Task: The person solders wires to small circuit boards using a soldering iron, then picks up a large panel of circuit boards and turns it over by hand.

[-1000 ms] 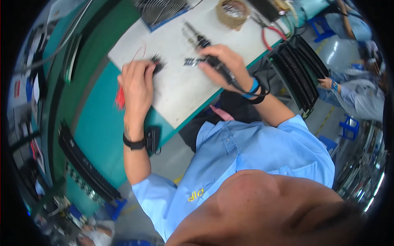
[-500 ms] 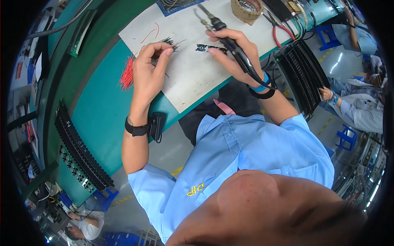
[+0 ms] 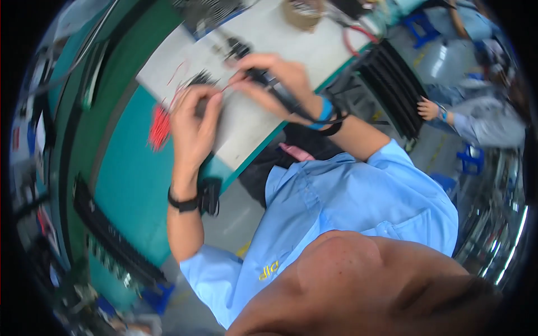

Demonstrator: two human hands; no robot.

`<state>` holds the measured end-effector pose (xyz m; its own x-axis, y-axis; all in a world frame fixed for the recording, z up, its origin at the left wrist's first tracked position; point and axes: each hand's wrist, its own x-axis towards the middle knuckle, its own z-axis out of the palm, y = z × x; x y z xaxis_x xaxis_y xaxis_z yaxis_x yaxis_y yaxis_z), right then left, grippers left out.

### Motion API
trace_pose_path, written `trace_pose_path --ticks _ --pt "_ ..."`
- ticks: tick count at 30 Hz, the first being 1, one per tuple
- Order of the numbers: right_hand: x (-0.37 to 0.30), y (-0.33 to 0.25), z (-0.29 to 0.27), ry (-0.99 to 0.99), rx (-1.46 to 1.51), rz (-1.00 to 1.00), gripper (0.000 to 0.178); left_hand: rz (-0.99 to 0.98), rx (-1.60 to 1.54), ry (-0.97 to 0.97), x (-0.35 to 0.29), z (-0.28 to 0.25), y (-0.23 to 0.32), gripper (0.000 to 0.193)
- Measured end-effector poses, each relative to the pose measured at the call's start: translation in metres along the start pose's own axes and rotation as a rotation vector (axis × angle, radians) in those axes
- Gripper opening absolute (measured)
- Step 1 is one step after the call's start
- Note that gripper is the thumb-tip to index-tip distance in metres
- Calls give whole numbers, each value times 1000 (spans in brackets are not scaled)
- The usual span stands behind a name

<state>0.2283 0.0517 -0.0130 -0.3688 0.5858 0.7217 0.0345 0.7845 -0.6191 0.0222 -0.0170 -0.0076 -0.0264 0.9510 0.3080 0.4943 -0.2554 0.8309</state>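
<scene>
My left hand [image 3: 192, 123] is closed over the white work sheet [image 3: 240, 137], with thumb and forefinger pinched at one end of a thin red wire [image 3: 227, 87]. The wire's other end meets the fingertips of my right hand [image 3: 288, 78]. That hand is wrapped round a black soldering iron [image 3: 278, 94], its blurred metal tip pointing away from me over the sheet. Black wires [image 3: 203, 78] lie just beyond my left fingers. Beside that hand, a bundle of red wires [image 3: 159, 127] hangs over the sheet's left edge. The small black circuit board is not visible now.
Red-handled pliers [image 3: 358, 36] and a round brown container [image 3: 302, 12] sit at the far side. A fan-like device [image 3: 207, 11] stands at the back. Black racks [image 3: 389, 84] flank the bench on the right, with a co-worker's hand [image 3: 428, 109] at them.
My right hand has moved left, close to my left hand, bringing the soldering iron along. A red wire now spans my fingertips. The view has shifted and blurred.
</scene>
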Motion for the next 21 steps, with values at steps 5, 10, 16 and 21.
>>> trace_pose_path --ticks 5,10,16,21 --pt "2 -7 -3 59 27 -34 34 49 73 -75 -2 -3 3 8" --pt "1 -7 -1 77 62 -52 34 113 132 -88 1 0 10 8" --pt "-1 -18 -4 85 123 -13 36 176 142 -73 -1 4 20 9" --pt "-4 -24 -8 59 120 0 34 77 29 -92 -8 5 22 10"
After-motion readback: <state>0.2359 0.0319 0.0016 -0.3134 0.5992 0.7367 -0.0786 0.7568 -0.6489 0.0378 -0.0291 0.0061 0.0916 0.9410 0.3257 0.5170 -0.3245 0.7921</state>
